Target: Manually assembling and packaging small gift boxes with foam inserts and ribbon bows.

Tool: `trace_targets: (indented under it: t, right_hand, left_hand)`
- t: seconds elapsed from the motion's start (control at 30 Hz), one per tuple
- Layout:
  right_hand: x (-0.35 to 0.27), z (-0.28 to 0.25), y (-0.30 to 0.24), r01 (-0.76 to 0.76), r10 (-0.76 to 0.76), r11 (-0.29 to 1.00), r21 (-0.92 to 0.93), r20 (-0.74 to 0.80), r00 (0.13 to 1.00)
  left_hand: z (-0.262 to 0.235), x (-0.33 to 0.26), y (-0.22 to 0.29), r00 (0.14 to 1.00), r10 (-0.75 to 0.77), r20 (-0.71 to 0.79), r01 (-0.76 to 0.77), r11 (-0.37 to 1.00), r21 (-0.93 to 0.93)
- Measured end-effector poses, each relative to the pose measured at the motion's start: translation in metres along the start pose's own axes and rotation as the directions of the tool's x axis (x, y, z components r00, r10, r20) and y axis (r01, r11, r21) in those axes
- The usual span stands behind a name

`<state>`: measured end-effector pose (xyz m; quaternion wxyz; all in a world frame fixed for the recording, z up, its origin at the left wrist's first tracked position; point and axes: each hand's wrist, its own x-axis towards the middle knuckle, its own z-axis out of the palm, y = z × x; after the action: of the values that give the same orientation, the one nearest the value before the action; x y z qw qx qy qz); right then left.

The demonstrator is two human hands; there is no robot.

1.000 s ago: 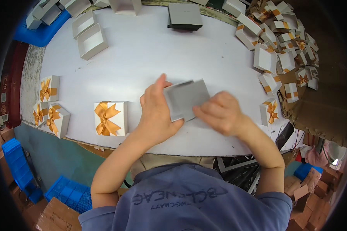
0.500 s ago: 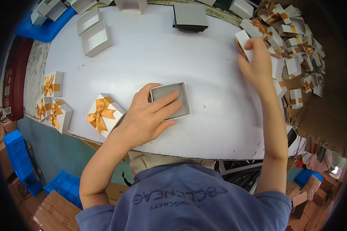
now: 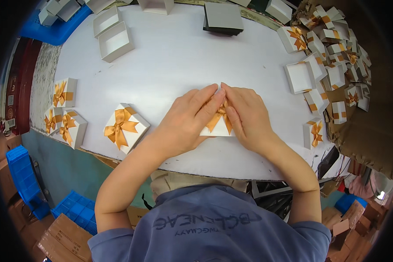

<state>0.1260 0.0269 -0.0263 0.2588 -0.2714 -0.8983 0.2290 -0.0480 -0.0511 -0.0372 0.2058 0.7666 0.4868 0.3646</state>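
Both my hands are cupped round a white gift box [image 3: 221, 129] with a gold ribbon bow, in front of me on the table. My left hand [image 3: 188, 118] grips its left side, fingers over the top far corner. From the right, my right hand [image 3: 252, 118] presses against the other side, fingertips meeting the left ones. Much of the box is hidden under the fingers; its bow and near edge show. Left of my left forearm lies another white box with a gold bow [image 3: 125, 127].
Three bowed boxes [image 3: 64, 92] stand at the left edge. Open white box bases [image 3: 116, 41] and a stack of grey pads [image 3: 223, 17] sit at the back. At right, loose ribboned lids [image 3: 299, 76] spill over a brown cardboard piece [image 3: 351, 124]. A blue basket [image 3: 52, 32] holds boxes.
My right hand has come back from the pile at right with a bowed lid, now over the open base under my left hand. Several lids at the pile's edge have shifted.
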Motion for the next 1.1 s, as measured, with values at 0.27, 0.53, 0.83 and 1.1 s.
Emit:
trace_targets:
  t: [0.27,0.53,0.83,1.1]
  right_hand:
    - [0.077,-0.012,0.028,0.245,-0.216,0.954,-0.174,0.169,0.962]
    - [0.139,-0.019,0.070,0.158,-0.163,0.846,-0.510,0.035,0.986]
    - [0.065,-0.004,-0.007,0.526,-0.562,0.789,-0.316,-0.027,0.827]
    - [0.024,-0.046,0.005,0.170,-0.159,0.972,-0.159,0.082,0.984]
  left_hand:
    - [-0.044,-0.025,0.021,0.932,-0.361,-0.001,0.293,0.754,0.588]
    - [-0.124,-0.027,-0.032,0.878,-0.295,-0.376,0.457,0.750,0.478]
    - [-0.055,0.012,-0.027,0.915,-0.377,-0.143,0.386,0.922,0.036]
    - [-0.026,-0.017,-0.024,0.985,0.171,-0.036,-0.157,0.955,0.251]
